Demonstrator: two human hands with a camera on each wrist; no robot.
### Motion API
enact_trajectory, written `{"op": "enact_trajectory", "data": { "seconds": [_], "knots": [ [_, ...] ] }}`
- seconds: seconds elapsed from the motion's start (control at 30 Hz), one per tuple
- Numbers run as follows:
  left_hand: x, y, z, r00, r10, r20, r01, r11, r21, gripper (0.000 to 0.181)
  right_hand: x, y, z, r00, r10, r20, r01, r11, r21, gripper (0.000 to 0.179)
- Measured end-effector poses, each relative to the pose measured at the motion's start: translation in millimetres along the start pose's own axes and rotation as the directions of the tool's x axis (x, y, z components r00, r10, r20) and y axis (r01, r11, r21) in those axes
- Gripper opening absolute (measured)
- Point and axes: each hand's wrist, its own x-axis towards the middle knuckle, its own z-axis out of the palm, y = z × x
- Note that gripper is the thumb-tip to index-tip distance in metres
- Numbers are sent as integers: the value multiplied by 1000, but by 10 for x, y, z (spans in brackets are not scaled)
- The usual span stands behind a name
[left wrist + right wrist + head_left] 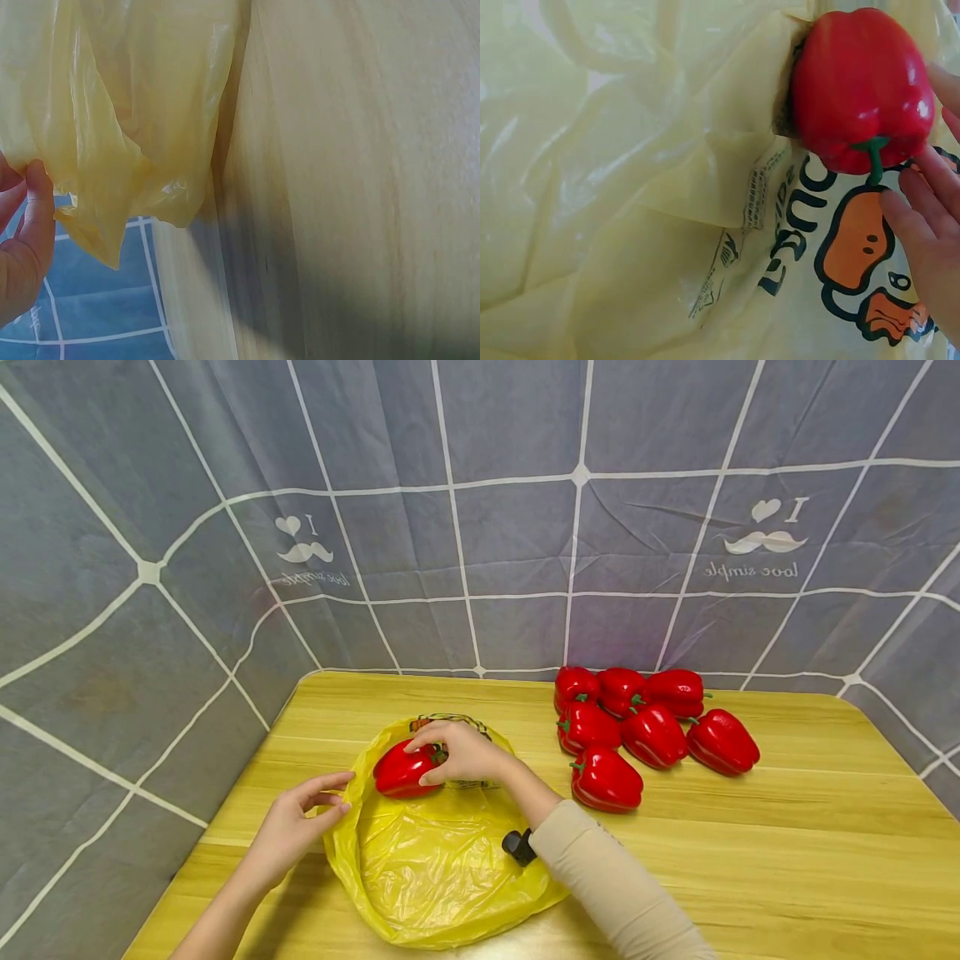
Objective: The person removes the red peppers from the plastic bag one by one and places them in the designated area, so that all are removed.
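A yellow plastic bag (442, 860) lies with its mouth spread wide on the table. My left hand (296, 827) pinches the bag's left rim between thumb and fingers; the left wrist view shows the fingertips (37, 176) against the film. Inside the bag's far left part is a red bell pepper (401, 772) with a green stem. My right hand (468, 753) reaches over the far rim and holds this pepper by its stem end, thumb and fingers about it. In the right wrist view the pepper (862, 86) lies above the bag's printed cartoon.
Several other red bell peppers (654, 735) sit in a cluster on the wooden table (795, 860), right of the bag. A grey curtain with white lines (517, 543) hangs behind the table and along its sides. A black device (517, 847) sits at my right wrist.
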Motion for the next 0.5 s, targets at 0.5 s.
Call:
{"op": "enact_trajectory", "data": {
  "seconds": [0.5],
  "knots": [
    [7,9,10,1000,7,13,-7,1000,6,38,-15,35,116,999,31,10,-31,999,-25,42]
  ]
}}
